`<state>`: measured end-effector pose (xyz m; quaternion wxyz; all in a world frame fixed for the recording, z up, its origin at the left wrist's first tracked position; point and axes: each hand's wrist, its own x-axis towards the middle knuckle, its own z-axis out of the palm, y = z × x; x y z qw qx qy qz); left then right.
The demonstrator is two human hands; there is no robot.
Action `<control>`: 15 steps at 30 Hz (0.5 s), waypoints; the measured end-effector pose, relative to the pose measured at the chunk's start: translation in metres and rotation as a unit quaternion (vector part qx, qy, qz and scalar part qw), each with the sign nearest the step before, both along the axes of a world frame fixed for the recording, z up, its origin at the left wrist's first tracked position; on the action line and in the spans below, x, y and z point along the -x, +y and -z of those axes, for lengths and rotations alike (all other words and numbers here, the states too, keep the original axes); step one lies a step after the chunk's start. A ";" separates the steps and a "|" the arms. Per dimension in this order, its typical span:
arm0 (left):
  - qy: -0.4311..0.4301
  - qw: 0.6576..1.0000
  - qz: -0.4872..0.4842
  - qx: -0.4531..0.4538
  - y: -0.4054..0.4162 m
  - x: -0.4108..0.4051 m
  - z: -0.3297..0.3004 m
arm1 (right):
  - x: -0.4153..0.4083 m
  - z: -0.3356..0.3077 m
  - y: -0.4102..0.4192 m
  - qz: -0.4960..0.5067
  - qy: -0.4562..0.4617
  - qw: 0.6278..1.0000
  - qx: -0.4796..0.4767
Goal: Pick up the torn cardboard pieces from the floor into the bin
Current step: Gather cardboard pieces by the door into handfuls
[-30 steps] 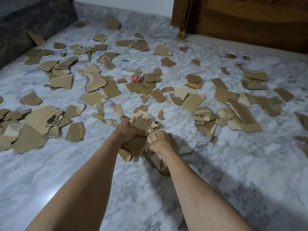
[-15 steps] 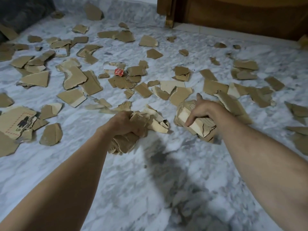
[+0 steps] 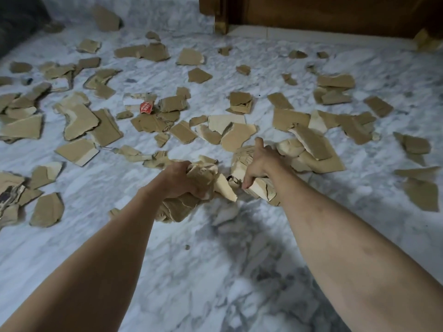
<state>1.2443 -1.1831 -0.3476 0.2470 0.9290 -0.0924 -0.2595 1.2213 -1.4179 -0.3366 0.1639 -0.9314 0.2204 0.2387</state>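
Both bare forearms reach forward over a white-and-grey marble floor [image 3: 191, 283]. The left hand [image 3: 178, 179] is clenched around a crumpled wad of torn cardboard [image 3: 182, 207], which bulges out above and below the fist; one pale pointed shard [image 3: 225, 190] juts from it toward the other hand. The right hand [image 3: 260, 161] grips a second bundle of torn pieces [image 3: 261, 190], with the thumb raised over the top and the fingers wrapped down the near face. The two bundles sit just beside each other, roughly mid-floor; whether they touch cannot be told, as that area is shadowed.

Loose torn cardboard pieces [image 3: 81, 122] remain scattered across most of the far half of the floor, from the left edge to the right edge. A stacked heap [image 3: 311, 152] lies just beside the right hand on its far right side. A large flat piece [image 3: 46, 210] lies near the left forearm, and a printed piece [image 3: 9, 195] sits at the left edge. A small red scrap [image 3: 146, 107] lies among the pieces further out from the hands.

A dark wooden furniture base [image 3: 335, 13] runs along the far right edge of the floor, and a dark object, possibly upholstered, occupies the far left corner [image 3: 16, 22]. The floor nearest the person is in shadow. No bin appears in view.
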 end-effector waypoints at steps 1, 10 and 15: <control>0.019 0.999 -0.024 0.021 0.002 0.002 0.005 | 0.003 0.000 0.001 0.007 -0.006 1.000 0.007; 0.059 0.990 -0.060 0.114 0.005 0.037 0.011 | 0.042 -0.006 0.027 0.004 -0.103 0.994 0.045; 0.056 0.987 -0.070 0.133 0.011 0.057 0.000 | 0.070 -0.015 0.021 0.091 -0.083 0.991 -0.056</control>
